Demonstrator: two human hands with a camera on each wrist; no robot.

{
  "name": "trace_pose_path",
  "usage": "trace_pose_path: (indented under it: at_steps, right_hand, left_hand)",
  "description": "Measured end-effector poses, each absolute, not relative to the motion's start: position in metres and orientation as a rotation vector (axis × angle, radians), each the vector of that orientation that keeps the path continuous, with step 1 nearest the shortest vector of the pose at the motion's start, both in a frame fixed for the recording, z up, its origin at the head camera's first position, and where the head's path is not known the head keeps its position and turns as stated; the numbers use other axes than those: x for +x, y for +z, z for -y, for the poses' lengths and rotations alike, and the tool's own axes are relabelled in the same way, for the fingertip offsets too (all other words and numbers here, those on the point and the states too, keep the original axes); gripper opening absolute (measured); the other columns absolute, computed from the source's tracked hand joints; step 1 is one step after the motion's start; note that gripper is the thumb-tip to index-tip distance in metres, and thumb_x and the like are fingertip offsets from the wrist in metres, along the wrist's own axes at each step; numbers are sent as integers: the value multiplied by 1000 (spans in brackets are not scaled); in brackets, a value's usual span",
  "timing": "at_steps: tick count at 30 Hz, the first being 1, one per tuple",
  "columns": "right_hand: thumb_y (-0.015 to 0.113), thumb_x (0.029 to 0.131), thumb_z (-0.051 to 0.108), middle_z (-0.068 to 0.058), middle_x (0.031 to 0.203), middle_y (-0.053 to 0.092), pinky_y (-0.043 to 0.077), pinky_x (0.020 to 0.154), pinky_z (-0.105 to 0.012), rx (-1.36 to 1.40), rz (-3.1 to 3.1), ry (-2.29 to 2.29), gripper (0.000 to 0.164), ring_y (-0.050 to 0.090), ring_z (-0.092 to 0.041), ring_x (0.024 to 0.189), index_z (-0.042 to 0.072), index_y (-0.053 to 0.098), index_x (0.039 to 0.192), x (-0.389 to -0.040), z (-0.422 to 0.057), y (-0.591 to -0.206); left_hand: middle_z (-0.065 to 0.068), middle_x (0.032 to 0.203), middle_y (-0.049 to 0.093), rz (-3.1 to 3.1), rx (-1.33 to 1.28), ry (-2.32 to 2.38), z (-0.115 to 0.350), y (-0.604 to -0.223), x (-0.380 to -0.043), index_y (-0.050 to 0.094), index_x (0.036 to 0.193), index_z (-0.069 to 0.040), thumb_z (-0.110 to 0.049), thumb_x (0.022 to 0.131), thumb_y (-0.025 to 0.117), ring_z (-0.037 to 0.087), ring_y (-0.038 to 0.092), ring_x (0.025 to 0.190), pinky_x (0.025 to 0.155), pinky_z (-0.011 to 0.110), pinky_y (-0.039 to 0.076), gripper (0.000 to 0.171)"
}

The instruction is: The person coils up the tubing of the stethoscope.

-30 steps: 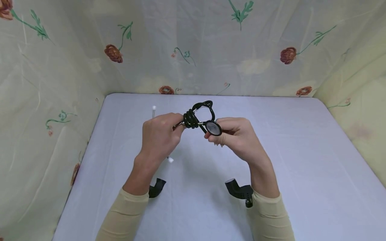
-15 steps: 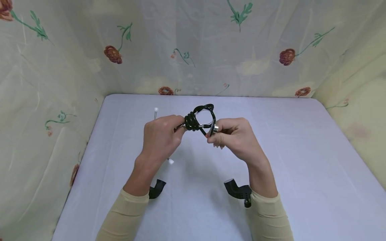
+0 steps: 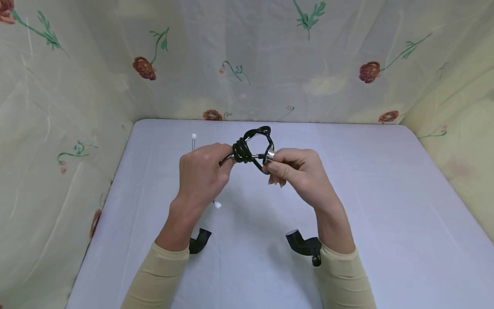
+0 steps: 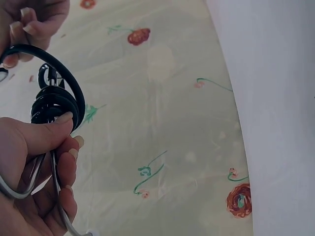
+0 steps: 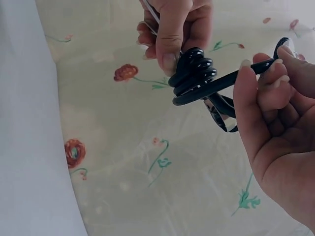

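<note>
A stethoscope is held up over the table between both hands, its black tubing wound in a tight coil [image 3: 242, 151]. My left hand [image 3: 202, 171] grips it at the left end of the coil; in the left wrist view, the thumb presses the coil and the fingers curl round the metal ear tubes [image 4: 58, 187]. White ear tips [image 3: 194, 136] stick out above and below that hand. At the other side, my right hand [image 3: 301, 171] pinches the silver chest piece [image 3: 270, 155] between thumb and finger. A loop of tubing stands between the hands, and in the right wrist view a black tube [image 5: 226, 83] runs past the right fingertips.
A white-covered table [image 3: 386, 206] lies below the hands. Floral curtains [image 3: 270, 64] hang behind it and along both sides. Black curved camera mounts [image 3: 305, 245] extend inward from both wrists.
The chest piece has turned in my right fingers, from its flat face showing to its silver side. Both hands dipped slightly, then rose and shifted a little left.
</note>
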State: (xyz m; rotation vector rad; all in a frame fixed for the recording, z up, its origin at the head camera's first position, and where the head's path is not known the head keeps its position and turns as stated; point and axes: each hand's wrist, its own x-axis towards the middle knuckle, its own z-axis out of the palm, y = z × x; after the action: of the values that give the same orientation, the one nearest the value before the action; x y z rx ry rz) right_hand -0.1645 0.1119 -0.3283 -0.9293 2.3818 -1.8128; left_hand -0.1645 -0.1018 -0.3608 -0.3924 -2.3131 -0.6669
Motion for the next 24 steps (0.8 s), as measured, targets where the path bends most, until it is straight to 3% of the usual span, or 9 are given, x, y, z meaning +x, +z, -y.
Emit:
trace_pose_path:
  at_steps: [8, 20, 24]
  right_hand:
    - [65, 84, 9, -4, 54, 57, 42, 46, -27, -832, -2468, -1831, 11, 53, -18, 49, 4, 69, 74, -168, -113, -329]
    - [68, 83, 18, -4, 51, 55, 41, 44, -28, -690, -2574, -1772, 19, 49, -16, 44, 2, 69, 72, -172, -113, -334]
    - [69, 83, 24, -4, 50, 54, 41, 43, -29, -646, -2605, -1734, 21, 50, -19, 44, 7, 69, 71, -172, -113, -336]
  left_hand:
    - [-9, 60, 63, 2327, -413, -631, 96, -362, -164, 68, 72, -22, -16, 77, 71, 5, 48, 47, 39, 22, 27, 8]
    - [-8, 60, 64, 2283, -426, -599, 94, -363, -163, 69, 72, -22, -16, 77, 71, 6, 50, 47, 40, 21, 29, 8]
    - [-7, 61, 65, 2275, -440, -590, 93, -363, -163, 69, 74, -21, -17, 79, 70, 7, 51, 48, 41, 22, 31, 7]
